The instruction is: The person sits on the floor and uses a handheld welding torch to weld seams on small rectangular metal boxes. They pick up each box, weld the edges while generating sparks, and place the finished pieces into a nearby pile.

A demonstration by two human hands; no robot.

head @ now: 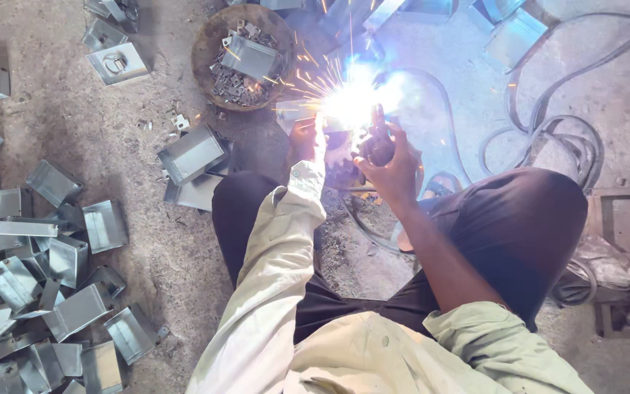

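Note:
A bright blue-white welding arc throws sparks over the concrete floor just ahead of my hands. My right hand is closed around a dark welding holder, its tip at the arc. My left hand rests beside the glare on a small metal piece; whether it grips the piece is washed out by the light. My knees in dark trousers flank the spot.
A round pan with small metal bits and a box stands behind the arc. Folded sheet-metal boxes lie close at left, with a big heap further left. Cables coil at the right.

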